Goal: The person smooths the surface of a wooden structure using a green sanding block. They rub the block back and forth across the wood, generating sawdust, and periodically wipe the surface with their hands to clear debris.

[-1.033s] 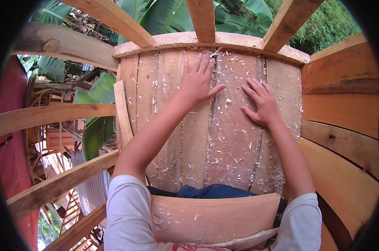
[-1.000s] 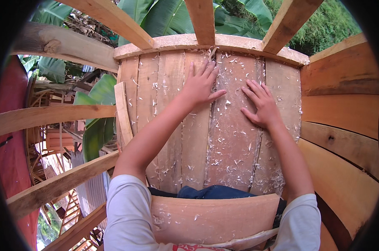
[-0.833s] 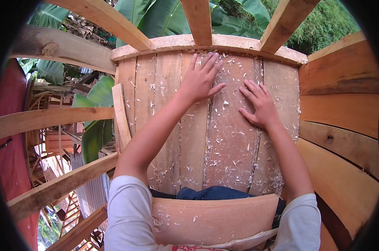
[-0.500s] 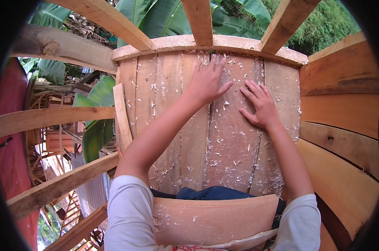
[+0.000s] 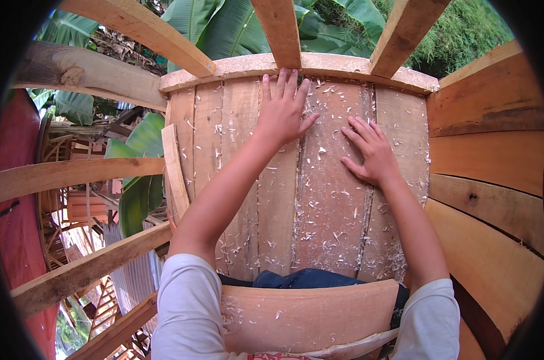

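My left hand (image 5: 283, 111) lies spread on the plank floor (image 5: 242, 198), its fingertips close to the far wooden edge beam (image 5: 230, 66). To its right, my right hand (image 5: 371, 150) rests palm down on the planks with the fingers apart. Neither hand holds anything. Curled wood shavings (image 5: 339, 234) are scattered over the boards around both hands and gather thickly along the gaps. A wide loose-looking board (image 5: 308, 315) crosses in front of my body, with a few shavings on it.
Wooden posts (image 5: 278, 36) rise beyond the edge beam. Planks wall the right side (image 5: 488, 162). At left, rails (image 5: 80, 177) and a short upright batten (image 5: 175, 168) border an open drop with banana leaves (image 5: 143, 192) and metal sheets. A red sheet (image 5: 20, 210) hangs far left.
My left hand has shifted left and slightly farther forward across the planks, reaching the edge beam. My right hand has barely moved.
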{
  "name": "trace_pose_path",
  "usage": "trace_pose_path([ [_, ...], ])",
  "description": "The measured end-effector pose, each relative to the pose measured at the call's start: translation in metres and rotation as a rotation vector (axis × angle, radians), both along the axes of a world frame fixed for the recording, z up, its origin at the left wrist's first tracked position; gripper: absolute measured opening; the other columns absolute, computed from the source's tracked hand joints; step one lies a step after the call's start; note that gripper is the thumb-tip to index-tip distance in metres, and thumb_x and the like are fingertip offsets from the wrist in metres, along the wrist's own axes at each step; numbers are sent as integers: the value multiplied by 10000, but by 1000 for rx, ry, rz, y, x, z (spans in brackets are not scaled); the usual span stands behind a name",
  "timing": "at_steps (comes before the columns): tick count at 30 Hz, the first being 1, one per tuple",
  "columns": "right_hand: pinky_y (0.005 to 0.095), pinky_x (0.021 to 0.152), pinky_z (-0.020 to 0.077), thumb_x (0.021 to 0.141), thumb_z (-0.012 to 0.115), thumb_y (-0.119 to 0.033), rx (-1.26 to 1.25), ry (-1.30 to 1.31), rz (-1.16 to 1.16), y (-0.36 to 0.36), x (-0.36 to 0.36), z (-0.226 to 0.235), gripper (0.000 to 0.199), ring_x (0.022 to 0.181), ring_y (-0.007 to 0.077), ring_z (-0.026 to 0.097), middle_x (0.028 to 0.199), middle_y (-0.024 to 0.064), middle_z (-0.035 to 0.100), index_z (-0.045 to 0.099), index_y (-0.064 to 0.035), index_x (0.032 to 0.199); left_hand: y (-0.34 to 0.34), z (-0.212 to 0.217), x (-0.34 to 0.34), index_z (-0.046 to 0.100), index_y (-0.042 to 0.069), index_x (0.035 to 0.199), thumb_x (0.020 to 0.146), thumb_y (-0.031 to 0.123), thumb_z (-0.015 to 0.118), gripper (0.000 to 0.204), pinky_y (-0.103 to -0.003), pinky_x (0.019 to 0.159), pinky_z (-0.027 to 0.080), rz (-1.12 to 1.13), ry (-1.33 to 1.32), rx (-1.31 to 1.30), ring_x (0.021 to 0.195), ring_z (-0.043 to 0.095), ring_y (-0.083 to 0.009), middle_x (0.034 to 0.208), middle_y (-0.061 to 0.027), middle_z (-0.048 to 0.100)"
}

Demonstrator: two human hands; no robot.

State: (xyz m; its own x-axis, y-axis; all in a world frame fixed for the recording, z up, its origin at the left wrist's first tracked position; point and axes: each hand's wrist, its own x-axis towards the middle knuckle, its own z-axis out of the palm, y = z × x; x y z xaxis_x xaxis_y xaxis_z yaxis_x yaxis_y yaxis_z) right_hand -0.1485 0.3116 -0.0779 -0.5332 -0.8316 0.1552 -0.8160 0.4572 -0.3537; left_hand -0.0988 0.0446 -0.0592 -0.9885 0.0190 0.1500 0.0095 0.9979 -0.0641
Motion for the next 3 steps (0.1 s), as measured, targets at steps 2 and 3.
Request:
trace_pose_path([
  [2, 431, 1208, 249, 845, 671, -432, 2, 2, 4, -2, 0, 2, 633, 1426, 259, 382, 1512, 97, 447, 530, -152, 1395, -2, -5, 2, 330, 21, 1514, 920, 643, 512, 879, -592, 1191, 118, 179, 21, 33, 1483, 249, -387, 1582, -218, 302],
  [3, 431, 1208, 247, 846, 670, -434, 17, -2, 1, -2, 0, 2, 636, 1429, 260, 378, 1517, 99, 443, 527, -153, 1398, -3, -4, 2, 330, 21, 1514, 920, 643, 512, 879, -592, 1191, 118, 179, 21, 31, 1483, 249, -387, 1582, -218, 302],
])
